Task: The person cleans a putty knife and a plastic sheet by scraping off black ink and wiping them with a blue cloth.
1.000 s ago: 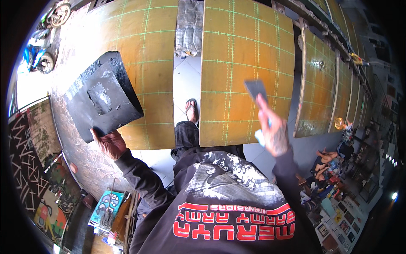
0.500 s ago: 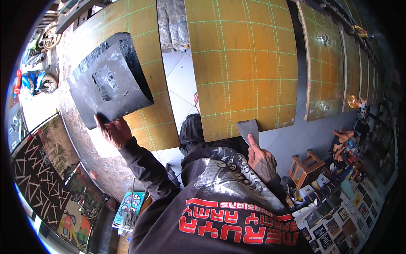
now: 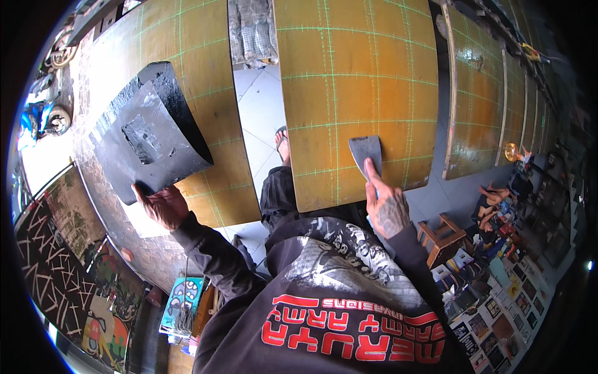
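My left hand [image 3: 163, 207] pinches the near edge of a curled black sheet [image 3: 137, 134], its thumb on top. A dark, glossy rectangular smear marks the middle of that sheet, whose far end bends upward above the left board [image 3: 212, 118]. In my right hand [image 3: 387, 209] is a metal scraper [image 3: 365, 153], index finger stretched along its blade. The blade lies over the near part of the yellow-brown board [image 3: 361, 81], which bears green grid lines. Whether the blade touches the board I cannot tell.
Further gridded boards [image 3: 476, 93] stand in a row at the right. Between the two nearest boards a gap shows the tiled floor [image 3: 258, 103] and a sandalled foot [image 3: 283, 144]. A wooden stool [image 3: 443, 240] is at right, near another person [image 3: 492, 202]. Motorbikes [image 3: 50, 118] stand far left.
My right hand and the scraper have moved forward over the board. The black sheet and my left hand have shifted slightly left and nearer. A sandalled foot shows more fully in the gap.
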`<action>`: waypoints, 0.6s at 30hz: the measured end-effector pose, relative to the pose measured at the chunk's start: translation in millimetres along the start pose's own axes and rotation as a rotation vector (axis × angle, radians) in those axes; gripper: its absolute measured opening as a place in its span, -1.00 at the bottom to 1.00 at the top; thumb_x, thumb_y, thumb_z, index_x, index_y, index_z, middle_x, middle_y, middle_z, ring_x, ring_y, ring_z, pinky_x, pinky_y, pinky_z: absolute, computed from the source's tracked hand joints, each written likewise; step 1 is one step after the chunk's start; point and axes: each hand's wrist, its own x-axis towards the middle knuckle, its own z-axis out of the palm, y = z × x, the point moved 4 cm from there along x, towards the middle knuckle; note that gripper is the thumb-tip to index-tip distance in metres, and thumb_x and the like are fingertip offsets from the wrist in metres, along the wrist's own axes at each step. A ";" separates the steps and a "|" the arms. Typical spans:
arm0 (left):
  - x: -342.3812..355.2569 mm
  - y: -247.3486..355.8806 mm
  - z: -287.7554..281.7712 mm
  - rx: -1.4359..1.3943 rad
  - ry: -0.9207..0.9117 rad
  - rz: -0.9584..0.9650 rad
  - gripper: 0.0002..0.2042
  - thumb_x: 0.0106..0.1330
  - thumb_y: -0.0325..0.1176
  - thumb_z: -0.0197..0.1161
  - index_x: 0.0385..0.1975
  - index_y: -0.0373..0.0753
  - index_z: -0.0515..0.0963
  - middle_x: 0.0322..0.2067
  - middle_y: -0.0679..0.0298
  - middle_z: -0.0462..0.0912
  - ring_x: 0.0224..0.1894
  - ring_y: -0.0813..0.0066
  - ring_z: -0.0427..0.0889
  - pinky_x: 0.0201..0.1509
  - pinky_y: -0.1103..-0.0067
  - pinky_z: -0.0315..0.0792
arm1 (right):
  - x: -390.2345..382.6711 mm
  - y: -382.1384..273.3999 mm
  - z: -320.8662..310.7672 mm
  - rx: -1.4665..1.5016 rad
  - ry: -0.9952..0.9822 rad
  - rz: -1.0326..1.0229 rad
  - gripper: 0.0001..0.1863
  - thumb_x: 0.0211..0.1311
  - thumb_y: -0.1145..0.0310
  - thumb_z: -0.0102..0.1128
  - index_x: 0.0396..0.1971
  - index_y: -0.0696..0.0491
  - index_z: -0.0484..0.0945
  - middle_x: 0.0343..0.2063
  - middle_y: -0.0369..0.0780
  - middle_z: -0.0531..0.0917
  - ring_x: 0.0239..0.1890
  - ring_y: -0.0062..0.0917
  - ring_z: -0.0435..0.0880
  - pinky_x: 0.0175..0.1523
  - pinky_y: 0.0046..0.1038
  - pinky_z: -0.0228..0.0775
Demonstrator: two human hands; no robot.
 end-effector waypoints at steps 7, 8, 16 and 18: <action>2.2 2.9 -0.7 0.276 0.015 0.176 -0.57 0.45 -0.24 -0.04 0.22 -0.35 0.27 0.17 0.09 0.41 0.14 0.29 0.46 0.26 0.39 0.35 | 96.0 -19.9 -40.6 -0.207 -0.114 -0.081 -0.48 0.32 0.33 0.00 0.29 -0.18 0.29 -0.05 -0.01 0.59 -0.12 -0.08 0.64 0.14 -0.22 0.41; -8.8 4.4 11.8 0.540 0.009 0.284 -0.57 0.47 -0.27 -0.09 0.24 -0.37 0.22 0.19 0.09 0.37 0.13 0.30 0.45 0.27 0.41 0.32 | 111.6 -24.2 -46.2 -0.208 -0.107 -0.113 -0.49 0.32 0.32 0.00 0.29 -0.18 0.30 -0.05 0.00 0.59 -0.12 -0.08 0.64 0.13 -0.23 0.42; -11.4 -2.5 4.9 0.081 0.048 0.190 -0.46 0.32 -0.38 0.12 0.26 -0.45 0.17 0.16 0.09 0.40 0.06 0.36 0.50 0.10 0.58 0.43 | 225.3 -53.6 -79.2 -0.260 -0.125 -0.209 -0.50 0.33 0.24 -0.04 0.28 -0.16 0.31 0.01 -0.01 0.58 -0.09 -0.17 0.65 0.13 -0.32 0.42; -20.7 -1.0 15.7 0.143 0.098 0.243 -0.49 0.34 -0.37 0.10 0.24 -0.42 0.20 0.17 0.08 0.40 0.09 0.34 0.49 0.14 0.54 0.41 | 250.3 -66.9 -91.4 -0.251 -0.172 -0.157 -0.50 0.32 0.23 -0.04 0.27 -0.15 0.32 0.03 -0.03 0.58 -0.07 -0.22 0.65 0.14 -0.36 0.40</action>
